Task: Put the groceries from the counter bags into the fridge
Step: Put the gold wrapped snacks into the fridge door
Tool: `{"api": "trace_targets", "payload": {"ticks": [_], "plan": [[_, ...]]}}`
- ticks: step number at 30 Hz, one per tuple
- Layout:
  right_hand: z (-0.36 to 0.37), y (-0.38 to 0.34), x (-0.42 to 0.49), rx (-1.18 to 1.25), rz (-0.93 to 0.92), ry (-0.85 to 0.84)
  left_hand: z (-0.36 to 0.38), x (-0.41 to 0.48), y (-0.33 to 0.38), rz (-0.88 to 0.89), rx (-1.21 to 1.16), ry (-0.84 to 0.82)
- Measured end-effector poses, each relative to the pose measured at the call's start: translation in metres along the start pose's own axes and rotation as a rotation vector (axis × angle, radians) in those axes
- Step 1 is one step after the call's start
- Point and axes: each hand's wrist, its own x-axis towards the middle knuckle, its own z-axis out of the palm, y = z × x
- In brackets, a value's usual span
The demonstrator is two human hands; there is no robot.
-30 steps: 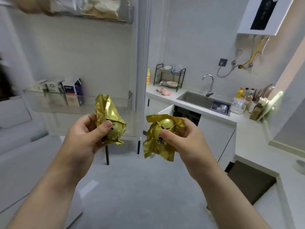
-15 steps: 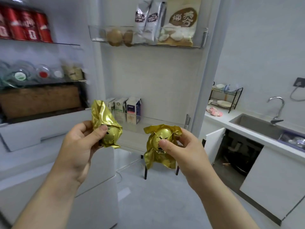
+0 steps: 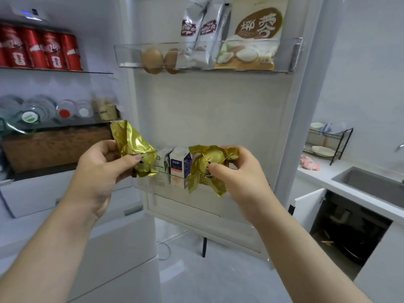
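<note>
Open fridge door (image 3: 214,110) is seen behind. At 9 o'clock of the milk carton (image 3: 180,166), one gold packet (image 3: 131,145) is pinched by the left hand (image 3: 98,173); at 3 o'clock, a second gold packet (image 3: 205,165) is gripped by the right hand (image 3: 242,178).

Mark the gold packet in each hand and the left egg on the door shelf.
left-hand gold packet (image 3: 133,145), head view, crumpled foil at its middle.
right-hand gold packet (image 3: 206,157), head view, round bulge at its middle.
left egg (image 3: 152,58), head view, middle of shell.
</note>
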Motion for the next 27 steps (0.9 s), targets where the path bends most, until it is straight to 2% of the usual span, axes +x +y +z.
{"api": "trace_targets", "payload": {"ticks": [8,17,27], "plan": [[0.020,0.005,0.064,-0.252,0.003,0.029,0.020,0.087,-0.017,0.093,0.023,-0.124],[0.051,0.022,0.101,-0.538,0.199,-0.055,0.018,0.150,-0.060,0.129,0.113,-0.270],[0.092,0.044,0.103,-0.770,0.288,-0.175,0.016,0.166,-0.086,0.006,0.095,-0.375]]}}
